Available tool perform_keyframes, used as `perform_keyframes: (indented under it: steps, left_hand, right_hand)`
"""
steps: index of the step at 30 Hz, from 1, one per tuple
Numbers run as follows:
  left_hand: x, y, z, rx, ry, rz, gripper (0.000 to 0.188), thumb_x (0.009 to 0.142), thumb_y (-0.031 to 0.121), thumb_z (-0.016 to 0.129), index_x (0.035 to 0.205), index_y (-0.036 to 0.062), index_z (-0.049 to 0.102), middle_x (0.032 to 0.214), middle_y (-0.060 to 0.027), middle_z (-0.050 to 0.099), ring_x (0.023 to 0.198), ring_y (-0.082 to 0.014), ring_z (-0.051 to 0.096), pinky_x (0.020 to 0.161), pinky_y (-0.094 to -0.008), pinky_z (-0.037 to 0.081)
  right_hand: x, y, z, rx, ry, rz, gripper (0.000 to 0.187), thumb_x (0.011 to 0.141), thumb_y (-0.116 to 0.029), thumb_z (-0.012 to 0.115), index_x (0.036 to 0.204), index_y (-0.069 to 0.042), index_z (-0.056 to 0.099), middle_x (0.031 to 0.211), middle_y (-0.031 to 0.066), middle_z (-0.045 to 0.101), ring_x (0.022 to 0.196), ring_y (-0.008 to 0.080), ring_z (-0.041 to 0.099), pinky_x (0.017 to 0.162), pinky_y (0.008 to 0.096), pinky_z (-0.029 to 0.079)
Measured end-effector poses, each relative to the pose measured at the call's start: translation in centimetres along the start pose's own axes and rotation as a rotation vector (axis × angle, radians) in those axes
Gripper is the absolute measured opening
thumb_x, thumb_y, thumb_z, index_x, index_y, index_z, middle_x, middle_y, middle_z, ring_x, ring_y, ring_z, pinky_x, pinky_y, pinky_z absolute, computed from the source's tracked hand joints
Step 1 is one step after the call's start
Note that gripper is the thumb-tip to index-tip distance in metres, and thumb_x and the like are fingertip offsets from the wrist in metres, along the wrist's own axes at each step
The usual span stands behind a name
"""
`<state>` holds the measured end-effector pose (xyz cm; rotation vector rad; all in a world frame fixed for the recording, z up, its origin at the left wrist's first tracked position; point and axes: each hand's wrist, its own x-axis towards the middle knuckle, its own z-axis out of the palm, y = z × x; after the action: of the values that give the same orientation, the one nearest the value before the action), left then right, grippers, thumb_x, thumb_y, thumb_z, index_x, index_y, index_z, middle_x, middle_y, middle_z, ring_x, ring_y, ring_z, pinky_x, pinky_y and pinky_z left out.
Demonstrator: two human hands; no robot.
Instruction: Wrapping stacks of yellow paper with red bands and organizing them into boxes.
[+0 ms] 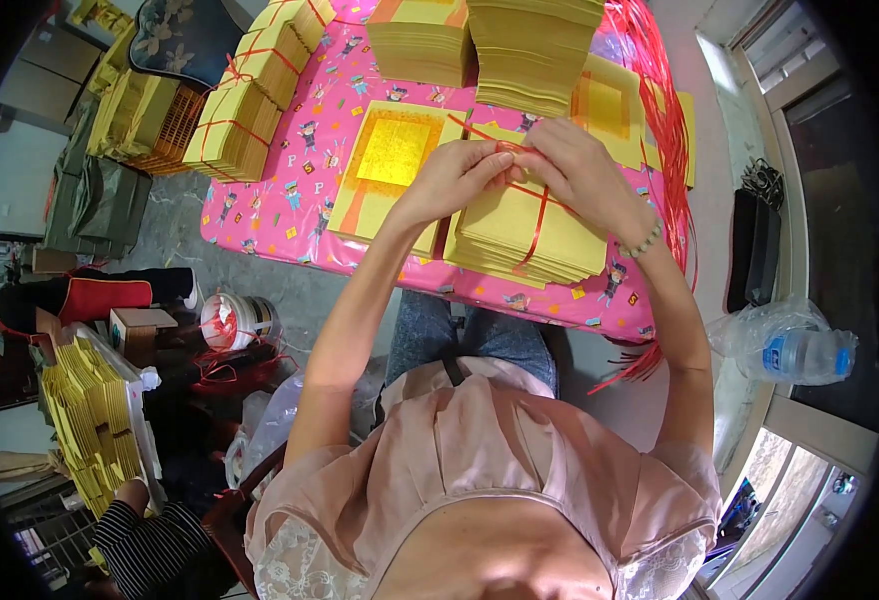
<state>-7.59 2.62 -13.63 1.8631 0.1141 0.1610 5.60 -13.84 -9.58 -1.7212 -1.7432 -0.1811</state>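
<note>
A stack of yellow paper sheets (570, 240) lies on the pink patterned tablecloth in front of me, with red plastic ribbon (542, 215) wound around it. Over the stack's top, my left hand (468, 172) pinches the ribbon with thumb and fingers. My right hand (578, 170), with a beaded bracelet on its wrist, grips the ribbon right beside it, fingertips close together. The crossing point of the ribbon is partly hidden by my fingers. Left of this stack lies another yellow stack (355, 215) with a gold square on its top sheet.
Taller yellow paper stacks (535, 55) stand at the table's far side. Tied bundles (235, 135) line the left edge. Loose red ribbons (665, 130) hang down the right. A white bucket (245, 320) sits on the floor; other people work at the left around folded yellow paper (95, 410).
</note>
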Motion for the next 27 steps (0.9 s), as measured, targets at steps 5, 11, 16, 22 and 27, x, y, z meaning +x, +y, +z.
perform_keyframes:
  steps: [5, 11, 16, 22, 27]
  left_hand:
    - [0.1, -0.7, -1.2, -0.089, -0.095, -0.020, 0.023, 0.099, 0.017, 0.058, 0.105, -0.0011, 0.071, 0.091, -0.0033, 0.071, 0.084, -0.0090, 0.064, 0.080, -0.0248, 0.051]
    - [-0.4, 0.1, -1.7, -0.233, -0.125, -0.037, 0.017, 0.091, 0.007, 0.066, 0.103, -0.0021, 0.073, 0.088, -0.0037, 0.072, 0.082, -0.0093, 0.065, 0.077, -0.0253, 0.052]
    - [-0.8, 0.3, -1.3, -0.175, -0.109, 0.008, 0.014, 0.088, 0.005, 0.069, 0.099, -0.0019, 0.071, 0.088, -0.0033, 0.071, 0.084, -0.0088, 0.065, 0.077, -0.0267, 0.053]
    - [-2.0, 1.4, 0.4, 0.090, 0.104, 0.072, 0.016, 0.086, 0.006, 0.071, 0.095, 0.0052, 0.058, 0.084, -0.0012, 0.066, 0.083, -0.0110, 0.066, 0.076, -0.0280, 0.051]
    - [-2.6, 2.4, 1.1, 0.547, 0.159, 0.283, 0.019, 0.080, -0.003, 0.064, 0.095, 0.0062, 0.056, 0.083, -0.0100, 0.063, 0.077, -0.0255, 0.065, 0.069, -0.0348, 0.051]
  right_hand:
    - [-0.9, -2.2, -1.6, -0.025, -0.157, 0.266, 0.023, 0.091, -0.023, 0.062, 0.083, -0.002, 0.057, 0.078, 0.0128, 0.059, 0.080, 0.0313, 0.057, 0.072, 0.0434, 0.047]
    - [-2.5, -4.5, 0.9, 0.017, -0.148, 0.211, 0.020, 0.090, -0.023, 0.064, 0.084, -0.003, 0.062, 0.075, 0.0117, 0.059, 0.075, 0.0302, 0.060, 0.068, 0.0418, 0.048]
    - [-1.7, -3.8, 0.1, 0.166, -0.142, 0.448, 0.018, 0.088, -0.019, 0.066, 0.086, -0.002, 0.062, 0.081, 0.0119, 0.061, 0.075, 0.0274, 0.062, 0.068, 0.0399, 0.049]
    - [-1.4, -2.2, 1.2, 0.233, -0.133, 0.404, 0.020, 0.087, -0.020, 0.069, 0.091, -0.001, 0.064, 0.087, 0.0132, 0.061, 0.077, 0.0301, 0.064, 0.070, 0.0410, 0.049]
    - [-1.9, -2.0, 1.8, 0.075, -0.117, 0.376, 0.016, 0.082, -0.012, 0.068, 0.092, 0.000, 0.066, 0.080, 0.0119, 0.062, 0.069, 0.0272, 0.062, 0.064, 0.0368, 0.048]
